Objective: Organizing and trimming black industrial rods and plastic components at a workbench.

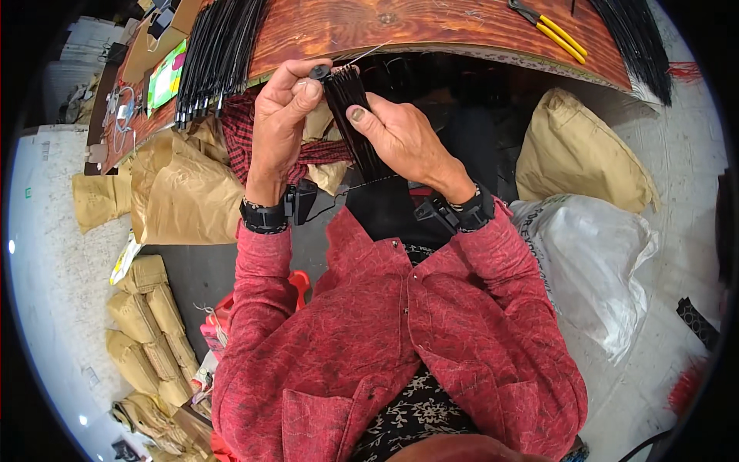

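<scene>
My left hand [279, 115] is raised at the table's near edge, its thumb and fingers pinching a small black round piece [319, 72]. My right hand [408, 138] is wrapped round a bundle of thin black rods [356, 138], thumb pressed on its front. The bundle hangs down toward my lap, and its upper ends fan out beside the round piece. From those ends a thin metal wire [366, 55] sticks out to the upper right. How the round piece joins the bundle is too small to tell.
Ahead lies a wooden table [346, 27] with yellow-handled pliers [558, 35], a row of black rod bundles [219, 61] at left and another bundle [631, 46] at right. Brown paper sacks [185, 189] stand left; another sack [581, 150] and a white plastic bag [589, 254] are right.
</scene>
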A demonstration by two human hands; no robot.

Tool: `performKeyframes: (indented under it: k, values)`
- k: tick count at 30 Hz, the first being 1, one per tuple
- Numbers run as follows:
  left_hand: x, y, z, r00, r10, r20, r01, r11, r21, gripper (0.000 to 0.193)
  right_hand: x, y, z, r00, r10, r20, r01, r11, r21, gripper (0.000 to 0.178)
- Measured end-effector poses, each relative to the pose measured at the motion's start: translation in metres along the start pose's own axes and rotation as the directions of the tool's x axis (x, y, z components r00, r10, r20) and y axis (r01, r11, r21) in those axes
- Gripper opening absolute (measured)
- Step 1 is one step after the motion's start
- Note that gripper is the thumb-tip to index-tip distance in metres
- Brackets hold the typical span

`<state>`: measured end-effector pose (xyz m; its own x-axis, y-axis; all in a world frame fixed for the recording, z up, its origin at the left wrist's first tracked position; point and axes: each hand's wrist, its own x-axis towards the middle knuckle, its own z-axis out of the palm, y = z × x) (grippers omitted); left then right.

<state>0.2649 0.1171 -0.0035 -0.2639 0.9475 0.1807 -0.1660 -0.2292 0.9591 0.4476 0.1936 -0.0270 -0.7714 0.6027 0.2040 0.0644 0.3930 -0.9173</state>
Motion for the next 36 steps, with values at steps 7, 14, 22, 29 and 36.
performKeyframes:
  k: [7, 14, 22, 29, 36]
  values:
    - [0.005, -0.002, 0.000, 1.000, -0.024, 0.011, 0.025, 0.998, -0.056, 0.036, 0.008, 0.001, -0.005, 0.999, 0.021, 0.031, -0.016, 0.989, -0.145, 0.047]
    - [0.003, -0.018, 0.006, 0.991, 0.110, -0.080, -0.105, 0.993, 0.061, 0.038, 0.012, 0.010, 0.004, 0.960, -0.236, -0.148, 0.207, 0.961, -0.185, 0.033]
    - [-0.001, -0.029, 0.028, 0.942, 0.195, -0.274, -0.243, 0.958, -0.155, 0.034, 0.012, 0.008, 0.004, 0.969, -0.224, -0.106, 0.198, 0.956, -0.216, 0.028]
    - [-0.004, -0.029, 0.024, 0.971, 0.128, -0.204, -0.183, 0.942, -0.282, 0.033, 0.019, 0.019, -0.002, 0.978, -0.209, -0.017, 0.208, 0.977, -0.048, 0.025]
    - [-0.004, -0.016, 0.005, 0.961, 0.221, -0.165, -0.189, 0.963, 0.191, 0.038, 0.018, 0.015, -0.006, 0.983, -0.184, 0.002, 0.184, 0.982, -0.036, 0.026]
